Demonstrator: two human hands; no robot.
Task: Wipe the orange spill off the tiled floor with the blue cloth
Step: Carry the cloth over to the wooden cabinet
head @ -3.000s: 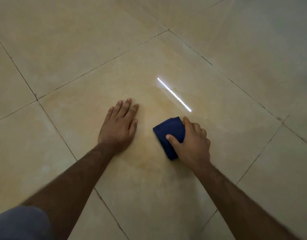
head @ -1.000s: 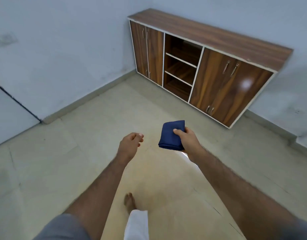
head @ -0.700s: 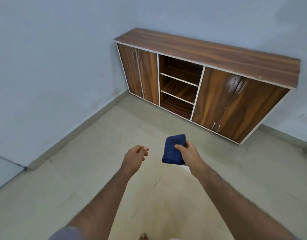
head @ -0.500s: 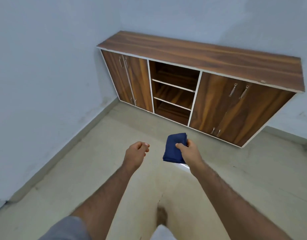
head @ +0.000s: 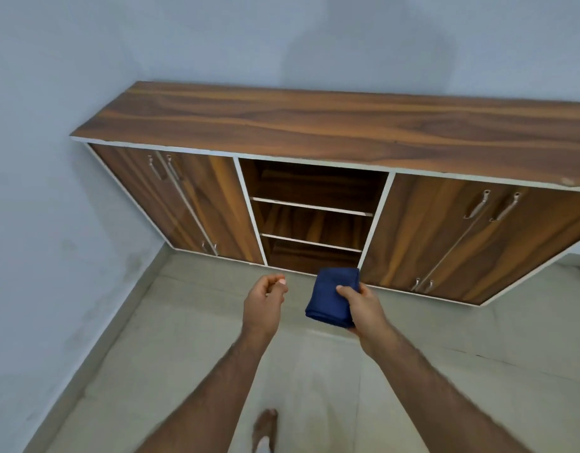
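The tiled floor [head: 190,354] in front of the wooden cabinet [head: 314,132] shows no orange spill anywhere in view, so the wiping looks finished, though the patch underfoot is mostly hidden. The right hand [head: 364,308] pinches the folded blue cloth [head: 331,297], lifted clear of the floor just before the cabinet's open middle shelves; likely only putting it away remains. The left hand [head: 264,305] hangs beside it, its grip loosely curled around nothing.

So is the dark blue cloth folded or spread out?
Folded: the dark blue cloth is a compact, layered rectangle pinched in the right hand.
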